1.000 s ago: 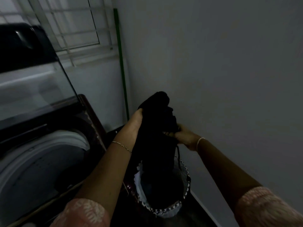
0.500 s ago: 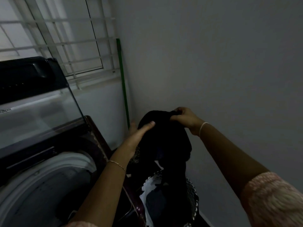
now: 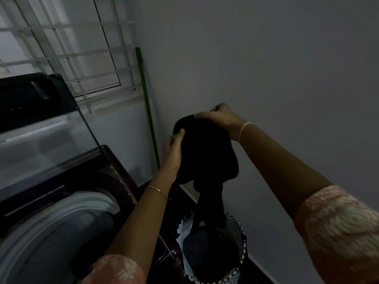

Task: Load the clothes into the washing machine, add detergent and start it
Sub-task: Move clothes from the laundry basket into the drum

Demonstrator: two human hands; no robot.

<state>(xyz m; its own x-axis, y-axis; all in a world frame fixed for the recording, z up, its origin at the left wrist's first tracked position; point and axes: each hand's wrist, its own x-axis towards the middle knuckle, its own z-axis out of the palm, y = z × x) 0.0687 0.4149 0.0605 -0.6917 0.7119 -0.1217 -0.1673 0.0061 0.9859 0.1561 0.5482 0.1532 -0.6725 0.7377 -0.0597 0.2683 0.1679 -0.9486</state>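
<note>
The left hand pinches the side and the right hand grips the top of the garment above the basket, and its hanging tail, low in the basket, may catch the rim on the way to the washer.

Pink sleeves, pale leaf print. Thin gold chain behind left hand; pale band behind right hand.

It was a laundry corner in a home. A dark top-loading washing machine stood with its glass lid up, near a round basket of clothes and a white-barred window.
</note>
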